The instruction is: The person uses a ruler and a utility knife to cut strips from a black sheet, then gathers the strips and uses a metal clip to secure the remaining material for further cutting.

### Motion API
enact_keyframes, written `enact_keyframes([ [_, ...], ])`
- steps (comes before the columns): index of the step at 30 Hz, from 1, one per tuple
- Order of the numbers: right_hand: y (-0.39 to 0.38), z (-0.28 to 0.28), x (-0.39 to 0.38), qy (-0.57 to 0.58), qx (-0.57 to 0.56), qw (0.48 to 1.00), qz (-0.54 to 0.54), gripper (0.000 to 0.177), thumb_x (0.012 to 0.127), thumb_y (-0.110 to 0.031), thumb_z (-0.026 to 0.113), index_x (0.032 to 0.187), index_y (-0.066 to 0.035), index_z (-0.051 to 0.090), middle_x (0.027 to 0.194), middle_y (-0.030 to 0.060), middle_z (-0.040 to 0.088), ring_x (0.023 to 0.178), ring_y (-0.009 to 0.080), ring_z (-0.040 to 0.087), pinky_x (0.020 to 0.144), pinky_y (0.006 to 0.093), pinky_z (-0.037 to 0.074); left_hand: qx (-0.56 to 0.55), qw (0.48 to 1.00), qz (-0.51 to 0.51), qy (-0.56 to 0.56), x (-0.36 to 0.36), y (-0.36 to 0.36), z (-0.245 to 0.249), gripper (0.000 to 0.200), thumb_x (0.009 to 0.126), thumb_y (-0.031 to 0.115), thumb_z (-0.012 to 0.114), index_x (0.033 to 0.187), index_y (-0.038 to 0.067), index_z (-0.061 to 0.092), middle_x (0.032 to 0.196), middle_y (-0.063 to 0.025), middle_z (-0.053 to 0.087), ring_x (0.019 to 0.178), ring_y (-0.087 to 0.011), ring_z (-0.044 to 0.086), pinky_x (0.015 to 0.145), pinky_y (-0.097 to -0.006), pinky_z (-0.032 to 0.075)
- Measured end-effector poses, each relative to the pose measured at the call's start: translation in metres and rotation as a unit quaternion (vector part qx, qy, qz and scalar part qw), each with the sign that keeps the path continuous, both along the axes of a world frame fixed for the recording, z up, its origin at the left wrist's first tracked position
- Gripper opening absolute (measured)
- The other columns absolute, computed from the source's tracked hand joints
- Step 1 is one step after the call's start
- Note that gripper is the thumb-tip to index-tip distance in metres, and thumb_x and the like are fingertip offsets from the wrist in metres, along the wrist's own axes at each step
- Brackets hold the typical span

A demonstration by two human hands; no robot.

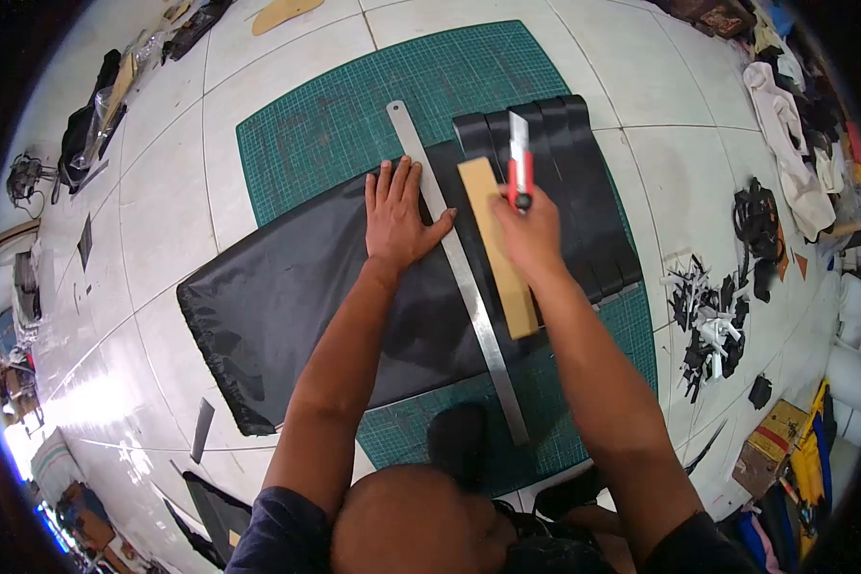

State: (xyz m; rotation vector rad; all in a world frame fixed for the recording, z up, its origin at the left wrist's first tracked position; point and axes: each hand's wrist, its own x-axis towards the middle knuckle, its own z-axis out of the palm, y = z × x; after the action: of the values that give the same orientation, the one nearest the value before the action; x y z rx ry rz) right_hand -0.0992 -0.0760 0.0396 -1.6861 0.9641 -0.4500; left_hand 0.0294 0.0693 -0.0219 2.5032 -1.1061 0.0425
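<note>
My left hand lies flat with fingers spread on a sheet of black fabric, its thumb reaching over a long steel ruler. The ruler runs slantwise across the sheet and past its near edge. In my right hand is a red utility knife, blade out and directed away from me. The fingers of that hand also rest at a tan flat strip, which lies right of the ruler. Several black pieces lie side by side at the right. Beneath everything spreads a green cutting mat.
White floor tiles surround the mat. At the right is a heap of black and white scraps, with a black bundle beyond it. A cardboard box and cloth items line the right side. A dark offcut lies lower left.
</note>
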Motion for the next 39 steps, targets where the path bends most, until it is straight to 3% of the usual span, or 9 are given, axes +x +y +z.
enact_keyframes([
  [3, -0.003, -0.031, 0.045, 0.039, -0.057, 0.998, 0.004, 0.03, 0.082, -0.027, 0.073, 0.094, -0.001, 0.065, 0.088, 0.0224, 0.07, 0.089, 0.0437, 0.068, 0.077, 0.048, 0.052, -0.007, 1.0, -0.001, 0.004, 0.0, 0.0, 0.002, 0.09, 0.079, 0.057, 0.067, 0.148, 0.004, 0.042, 0.156, -0.0131, 0.038, 0.149, -0.0352, 0.025, 0.123, -0.0524, 0.012],
  [10, -0.002, -0.033, 0.069, 0.131, -0.095, 0.986, 0.043, 0.03, 0.082, -0.027, 0.073, 0.091, 0.0, 0.064, 0.09, 0.0241, 0.069, 0.091, 0.0452, 0.067, 0.079, 0.0505, 0.052, 0.011, 1.0, 0.001, 0.022, 0.0, 0.0, 0.008, 0.092, 0.076, 0.054, 0.068, 0.149, 0.005, 0.04, 0.156, -0.0129, 0.038, 0.149, -0.035, 0.025, 0.124, -0.0521, 0.011],
  [34, -0.006, -0.04, 0.07, 0.118, -0.115, 0.984, 0.061, 0.029, 0.078, -0.025, 0.073, 0.09, -0.001, 0.065, 0.09, 0.0235, 0.069, 0.089, 0.0458, 0.066, 0.079, 0.0522, 0.051, -0.032, 0.999, -0.009, 0.035, 0.001, 0.001, 0.002, 0.094, 0.073, 0.05, 0.076, 0.146, 0.001, 0.042, 0.153, -0.0174, 0.04, 0.149, -0.0368, 0.026, 0.123, -0.0539, 0.013],
  [37, -0.009, -0.037, 0.071, 0.108, -0.093, 0.988, 0.06, 0.028, 0.079, -0.025, 0.075, 0.092, -0.001, 0.067, 0.086, 0.0203, 0.07, 0.084, 0.0401, 0.069, 0.076, 0.0477, 0.053, -0.028, 0.999, -0.009, 0.026, 0.002, 0.0, 0.002, 0.095, 0.073, 0.052, 0.076, 0.145, 0.0, 0.043, 0.153, -0.0181, 0.04, 0.148, -0.0373, 0.026, 0.122, -0.0546, 0.013],
  [39, -0.008, -0.019, 0.057, 0.035, -0.038, 0.998, 0.046, 0.028, 0.079, -0.025, 0.076, 0.094, -0.002, 0.069, 0.084, 0.017, 0.071, 0.08, 0.0326, 0.07, 0.073, 0.0428, 0.053, -0.022, 0.999, -0.013, 0.029, 0.003, 0.002, 0.0, 0.097, 0.072, 0.056, 0.075, 0.145, 0.0, 0.043, 0.153, -0.0181, 0.04, 0.148, -0.037, 0.026, 0.123, -0.0549, 0.013],
])
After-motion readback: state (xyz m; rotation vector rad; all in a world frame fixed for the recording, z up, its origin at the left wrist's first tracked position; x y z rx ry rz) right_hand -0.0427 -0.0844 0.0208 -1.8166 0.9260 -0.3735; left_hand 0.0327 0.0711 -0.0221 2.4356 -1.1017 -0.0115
